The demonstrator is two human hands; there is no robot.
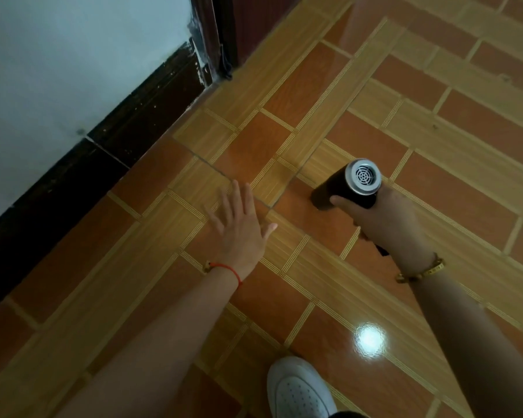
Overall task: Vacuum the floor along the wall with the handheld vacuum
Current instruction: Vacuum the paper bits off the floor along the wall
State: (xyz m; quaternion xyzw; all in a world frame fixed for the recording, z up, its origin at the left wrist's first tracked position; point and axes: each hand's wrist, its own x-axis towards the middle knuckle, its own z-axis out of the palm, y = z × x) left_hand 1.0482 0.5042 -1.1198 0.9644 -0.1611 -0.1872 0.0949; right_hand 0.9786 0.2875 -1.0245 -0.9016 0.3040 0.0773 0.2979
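Note:
My right hand [384, 218] grips the handheld vacuum [349, 185], a black cylinder with a silver vented rear cap facing the camera. Its nozzle end points down and left toward the tiled floor [284, 140], hidden behind the body. My left hand [239, 224] hovers flat over the floor with fingers spread, holding nothing, left of the vacuum. The white wall [58, 70] with its dark baseboard [109, 140] runs diagonally along the upper left, a few tiles away from the vacuum.
A dark wooden door frame [218, 37] stands at the top where the baseboard ends. My white shoe [296, 390] rests at the bottom centre. A bright light reflection [370, 339] shines on the glossy orange and tan tiles.

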